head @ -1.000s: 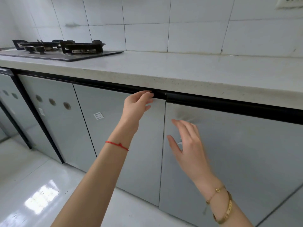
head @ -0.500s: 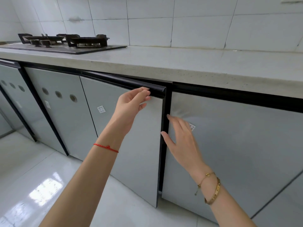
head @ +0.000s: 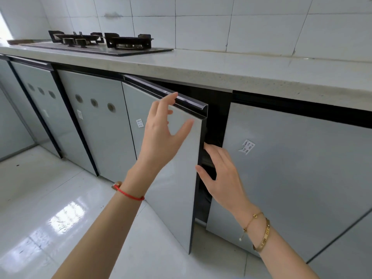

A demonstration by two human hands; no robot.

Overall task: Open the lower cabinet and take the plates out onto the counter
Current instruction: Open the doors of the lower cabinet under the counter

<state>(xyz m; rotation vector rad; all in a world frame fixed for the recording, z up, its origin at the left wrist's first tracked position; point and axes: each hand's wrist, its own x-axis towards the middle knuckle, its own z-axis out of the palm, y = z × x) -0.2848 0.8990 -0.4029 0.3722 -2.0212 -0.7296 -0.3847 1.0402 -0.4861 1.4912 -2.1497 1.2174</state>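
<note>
The grey lower cabinet door (head: 177,188) stands partly open, hinged on its left, with a black handle strip along its top. My left hand (head: 161,133) is spread in front of the door's upper part, its index fingertip touching the handle strip. My right hand (head: 223,174) is at the door's free edge, fingertips hidden behind the edge and thumb on its front. The gap shows a dark interior (head: 215,121). No plates can be seen. The pale stone counter (head: 231,65) runs above.
A black gas hob (head: 104,42) sits on the counter at the far left. Shut grey doors flank the open one, among them a right door (head: 291,168) with a sticker. Glossy white floor tiles (head: 50,198) lie below. A tiled wall rises behind the counter.
The door has swung further out toward me. My left hand has loosened from the handle strip and spread. My right hand has moved from the neighbouring door's face to the open door's edge.
</note>
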